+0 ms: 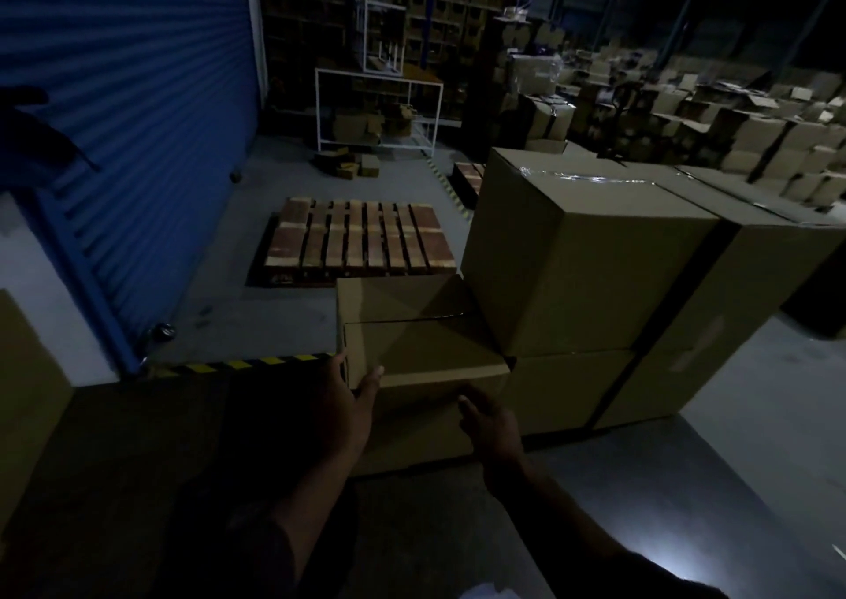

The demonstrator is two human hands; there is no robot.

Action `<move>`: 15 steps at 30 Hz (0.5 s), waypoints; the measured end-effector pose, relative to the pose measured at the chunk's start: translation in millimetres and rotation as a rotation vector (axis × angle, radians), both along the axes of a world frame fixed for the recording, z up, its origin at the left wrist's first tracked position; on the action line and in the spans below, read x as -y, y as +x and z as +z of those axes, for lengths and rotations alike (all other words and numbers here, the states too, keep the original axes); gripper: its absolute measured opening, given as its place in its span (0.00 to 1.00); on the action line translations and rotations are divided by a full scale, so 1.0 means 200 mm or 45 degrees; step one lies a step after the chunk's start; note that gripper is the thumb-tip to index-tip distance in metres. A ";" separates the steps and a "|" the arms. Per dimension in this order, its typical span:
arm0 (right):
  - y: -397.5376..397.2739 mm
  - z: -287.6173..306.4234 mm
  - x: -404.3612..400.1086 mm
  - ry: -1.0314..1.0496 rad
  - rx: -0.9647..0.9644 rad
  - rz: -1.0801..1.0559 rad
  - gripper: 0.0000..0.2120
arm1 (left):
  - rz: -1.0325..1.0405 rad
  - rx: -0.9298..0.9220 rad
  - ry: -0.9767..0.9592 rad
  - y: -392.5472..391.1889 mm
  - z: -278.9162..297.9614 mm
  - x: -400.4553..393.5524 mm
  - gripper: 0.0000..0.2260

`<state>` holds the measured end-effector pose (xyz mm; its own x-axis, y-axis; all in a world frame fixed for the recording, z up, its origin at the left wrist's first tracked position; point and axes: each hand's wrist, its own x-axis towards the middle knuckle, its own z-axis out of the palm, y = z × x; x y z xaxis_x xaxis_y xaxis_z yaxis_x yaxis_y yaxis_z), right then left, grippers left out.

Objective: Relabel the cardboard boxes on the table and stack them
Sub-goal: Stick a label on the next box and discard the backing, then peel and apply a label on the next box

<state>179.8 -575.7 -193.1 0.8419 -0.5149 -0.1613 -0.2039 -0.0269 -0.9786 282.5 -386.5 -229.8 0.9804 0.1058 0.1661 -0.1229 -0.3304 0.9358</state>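
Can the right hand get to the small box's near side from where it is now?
Probably yes. The right hand hovers open just in front of the small box, nothing between them; the left hand sits at its left corner, well aside.

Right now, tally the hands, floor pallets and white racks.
Hands: 2, left hand and right hand
Pallets: 2, the second partly hidden
White racks: 2, one on top
Total: 6
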 end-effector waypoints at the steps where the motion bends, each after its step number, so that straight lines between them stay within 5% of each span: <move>1: 0.01 0.01 0.00 0.037 -0.001 0.034 0.09 | -0.006 -0.017 -0.001 0.01 0.01 0.01 0.33; 12: -0.06 0.09 -0.19 -0.052 0.091 0.472 0.19 | 0.162 0.051 -0.054 -0.25 0.06 -0.12 0.17; 15: -0.06 0.13 -0.40 -0.064 0.163 0.663 0.14 | 0.219 0.094 -0.051 -0.47 0.08 -0.27 0.17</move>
